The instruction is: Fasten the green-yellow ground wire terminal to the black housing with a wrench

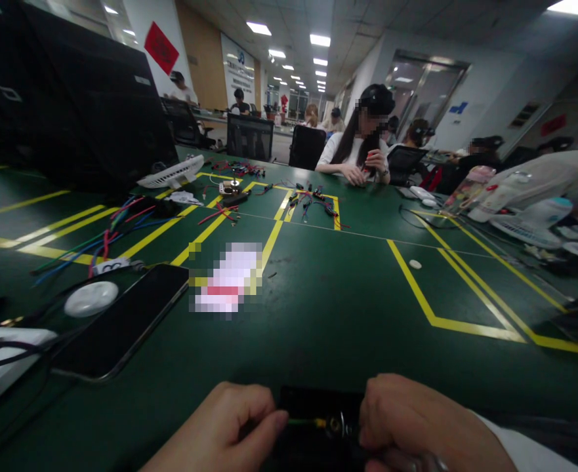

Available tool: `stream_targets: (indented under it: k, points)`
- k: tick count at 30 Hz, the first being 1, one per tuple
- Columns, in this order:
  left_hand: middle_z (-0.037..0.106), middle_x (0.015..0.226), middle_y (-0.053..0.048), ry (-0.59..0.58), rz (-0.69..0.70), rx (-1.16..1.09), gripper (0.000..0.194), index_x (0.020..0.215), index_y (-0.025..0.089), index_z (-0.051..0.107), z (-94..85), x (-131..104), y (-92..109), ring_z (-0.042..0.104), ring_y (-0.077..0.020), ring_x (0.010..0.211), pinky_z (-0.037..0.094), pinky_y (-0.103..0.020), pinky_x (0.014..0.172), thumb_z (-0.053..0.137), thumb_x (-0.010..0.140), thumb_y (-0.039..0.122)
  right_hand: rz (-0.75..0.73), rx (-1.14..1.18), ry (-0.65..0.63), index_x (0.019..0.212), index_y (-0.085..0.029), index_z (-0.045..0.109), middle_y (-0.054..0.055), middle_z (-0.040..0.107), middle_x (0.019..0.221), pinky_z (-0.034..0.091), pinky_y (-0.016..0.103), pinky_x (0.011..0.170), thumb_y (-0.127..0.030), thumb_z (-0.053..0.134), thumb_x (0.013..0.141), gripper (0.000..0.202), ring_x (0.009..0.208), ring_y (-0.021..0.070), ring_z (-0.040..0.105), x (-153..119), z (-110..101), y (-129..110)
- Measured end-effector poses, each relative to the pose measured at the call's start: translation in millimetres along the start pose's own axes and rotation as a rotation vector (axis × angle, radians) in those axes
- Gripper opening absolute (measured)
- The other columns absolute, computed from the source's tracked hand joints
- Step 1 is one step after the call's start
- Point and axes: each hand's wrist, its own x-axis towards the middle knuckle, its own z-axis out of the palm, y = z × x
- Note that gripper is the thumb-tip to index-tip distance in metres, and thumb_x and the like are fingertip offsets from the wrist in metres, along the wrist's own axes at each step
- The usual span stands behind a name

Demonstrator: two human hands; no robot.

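At the bottom of the head view, my left hand (234, 426) pinches the end of a thin green wire (302, 421) between thumb and index finger. The wire runs right to a yellow tip beside a small round metal part (335, 425). My right hand (404, 419) is closed just right of that part, its fingers curled against something dark. Metal shows under its lower fingers, too little to name. A black object (313, 396) lies beneath and between both hands; its shape is hard to make out.
A black phone (124, 321), a white oval object (92, 299) and coloured wires (106, 239) lie left on the green table (318, 314). A blurred-out pale item (232, 278) lies ahead. More wires (313, 200) lie farther off; a person (362, 141) sits across.
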Motion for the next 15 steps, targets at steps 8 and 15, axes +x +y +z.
stream_targets:
  k: [8, 15]
  points:
    - [0.047, 0.059, 0.005, -0.002, 0.013, -0.006, 0.038, 0.066, 0.02, 0.046, -1.0, 5, 0, 0.039, -0.0068, 0.038, 0.027, -0.015, 0.031, 0.041, 0.093, 0.045, -0.02, 0.044, -0.048, 0.076, -0.019, 0.058, 0.001, 0.062, 0.072, 0.037, 0.023, 0.053, -0.018, 0.062, 0.086, 0.011, 0.06, 0.0138, 0.054, 2, 2, 5]
    - [0.047, 0.058, 0.005, -0.01, 0.021, -0.023, 0.039, 0.065, 0.019, 0.046, 0.4, 2, 0, 0.039, -0.0057, 0.038, 0.026, -0.013, 0.031, 0.042, 0.094, 0.045, -0.083, -0.065, -0.161, 0.082, -0.023, 0.06, 0.001, 0.064, 0.076, 0.042, 0.027, 0.062, -0.018, 0.06, 0.092, 0.011, 0.068, 0.0169, 0.058, 11, -13, -4]
